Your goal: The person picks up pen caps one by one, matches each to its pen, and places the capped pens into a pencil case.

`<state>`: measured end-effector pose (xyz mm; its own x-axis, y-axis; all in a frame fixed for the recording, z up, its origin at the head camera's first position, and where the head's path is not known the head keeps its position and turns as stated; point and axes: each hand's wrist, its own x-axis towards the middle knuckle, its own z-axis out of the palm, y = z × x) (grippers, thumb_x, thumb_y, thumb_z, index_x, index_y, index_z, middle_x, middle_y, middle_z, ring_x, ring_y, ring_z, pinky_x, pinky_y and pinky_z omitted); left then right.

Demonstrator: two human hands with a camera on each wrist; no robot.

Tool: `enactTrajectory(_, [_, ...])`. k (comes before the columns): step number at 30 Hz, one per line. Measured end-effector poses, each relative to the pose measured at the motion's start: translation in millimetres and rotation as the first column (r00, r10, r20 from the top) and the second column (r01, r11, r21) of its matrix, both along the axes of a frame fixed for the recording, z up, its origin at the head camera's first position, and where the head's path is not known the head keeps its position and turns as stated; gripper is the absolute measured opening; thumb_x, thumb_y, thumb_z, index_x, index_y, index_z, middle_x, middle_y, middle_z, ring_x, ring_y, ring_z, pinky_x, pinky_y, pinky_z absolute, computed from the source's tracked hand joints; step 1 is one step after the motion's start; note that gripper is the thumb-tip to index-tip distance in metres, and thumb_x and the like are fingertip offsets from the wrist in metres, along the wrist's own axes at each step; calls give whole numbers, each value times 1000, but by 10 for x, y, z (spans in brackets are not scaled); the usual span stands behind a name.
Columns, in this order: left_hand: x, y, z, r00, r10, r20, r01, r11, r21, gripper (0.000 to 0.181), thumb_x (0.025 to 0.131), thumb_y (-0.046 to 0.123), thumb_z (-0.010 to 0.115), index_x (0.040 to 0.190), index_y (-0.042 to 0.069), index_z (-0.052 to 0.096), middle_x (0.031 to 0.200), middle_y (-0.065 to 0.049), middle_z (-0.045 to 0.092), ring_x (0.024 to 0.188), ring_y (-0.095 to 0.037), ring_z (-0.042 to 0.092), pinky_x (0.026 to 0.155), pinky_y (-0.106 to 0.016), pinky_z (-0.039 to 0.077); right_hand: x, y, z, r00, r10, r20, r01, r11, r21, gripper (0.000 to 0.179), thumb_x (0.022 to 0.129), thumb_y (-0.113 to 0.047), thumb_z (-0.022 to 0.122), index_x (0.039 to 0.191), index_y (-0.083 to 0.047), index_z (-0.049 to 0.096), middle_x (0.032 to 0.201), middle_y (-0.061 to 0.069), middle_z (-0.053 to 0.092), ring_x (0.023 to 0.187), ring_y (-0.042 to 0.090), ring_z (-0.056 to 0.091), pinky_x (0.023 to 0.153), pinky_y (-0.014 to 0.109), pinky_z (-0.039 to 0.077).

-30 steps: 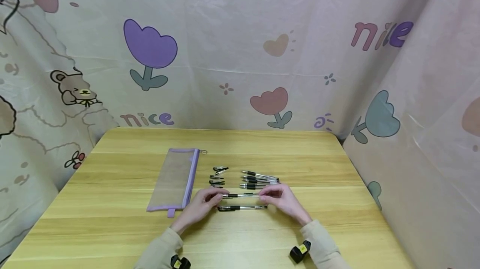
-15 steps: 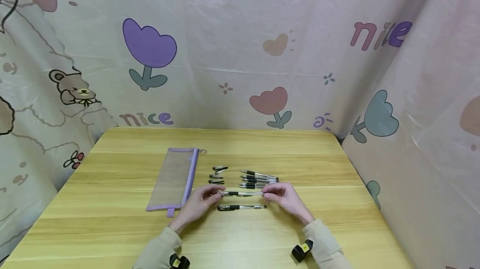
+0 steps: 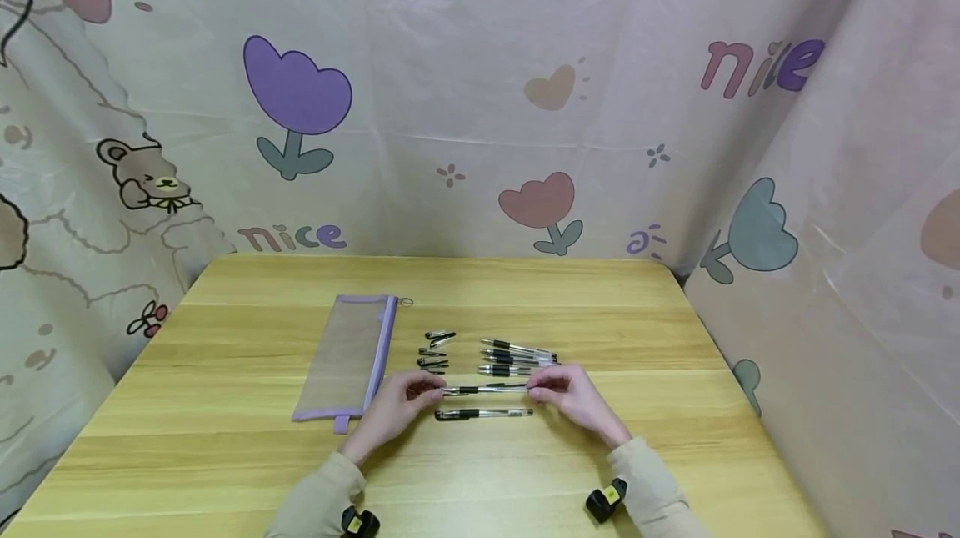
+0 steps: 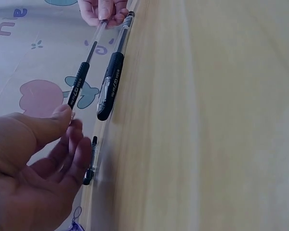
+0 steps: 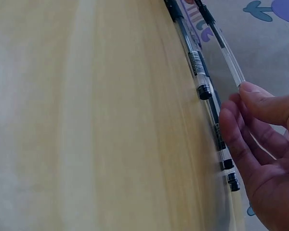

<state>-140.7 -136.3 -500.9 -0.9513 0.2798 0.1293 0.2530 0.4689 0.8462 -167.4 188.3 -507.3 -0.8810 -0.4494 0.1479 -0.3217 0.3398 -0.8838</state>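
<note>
Black-gripped, one pen (image 3: pixel 470 389) spans from left hand (image 3: pixel 394 408) to right hand (image 3: pixel 579 402), their fingers (image 4: pixel 79 166) pinching its ends, a capped pen (image 3: pixel 471 414) lying near those fingers.

Creased pale sheeting (image 3: pixel 420 37) hung behind and on both sides; prints include purple tulip (image 3: pixel 297 92), bear (image 3: pixel 161 179), "nice" lettering (image 3: pixel 292 238). Yellowish wood-grain tabletop (image 3: pixel 187 455), soft glare toward its near side.

The grip of the left hand (image 3: pixel 393 413) covers one end of the held pen (image 3: pixel 468 390). In the head view, the capped pen (image 3: pixel 474 414) is too small to read; the lower edge crops both sleeves (image 3: pixel 651 484).
</note>
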Motion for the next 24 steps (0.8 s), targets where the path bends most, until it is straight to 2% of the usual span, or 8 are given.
enactTrajectory(3, [-6,-5,-3,1000,-1,-23,0,1000,-25,15,91,10,71,106,7,74,100,-6,74,81,-1,60,74,-19,52,3,-4,6,1000,0,-28,1,1000,23,14,88,-3,73,100,3,74,102,21,73,90,0,66,83,19,56])
enactTrajectory(8, [-4,-8,0,999,-11,-50,7,997,-80,14,90,10,72,103,9,75,95,-1,71,80,-1,57,72,-19,49,8,-18,14,999,1,-48,2,998,55,12,87,-4,74,98,2,75,100,20,74,87,6,68,79,20,57])
enactTrajectory(12, [1,-1,-5,998,-14,-62,6,993,-120,12,89,10,73,101,10,75,93,2,70,79,-1,55,71,-19,48,21,-32,29,1000,-1,-29,3,995,95,12,87,-6,75,96,1,76,98,18,75,84,8,69,78,20,57])
enactTrajectory(17, [1,12,-9,998,10,-60,-18,991,-135,10,89,9,73,99,11,74,91,3,68,78,-1,54,70,-19,47,33,-56,48,1000,-12,-16,14,988,155,10,87,-9,75,96,-3,76,99,13,76,85,5,67,78,19,56])
enactTrajectory(24, [-1,21,-6,998,10,-69,-21,987,-159,8,89,8,74,96,12,75,90,3,69,77,-1,54,69,-19,47,24,-89,36,999,-8,-54,19,978,206,7,87,-9,75,94,-7,77,97,7,77,86,4,67,80,20,55])
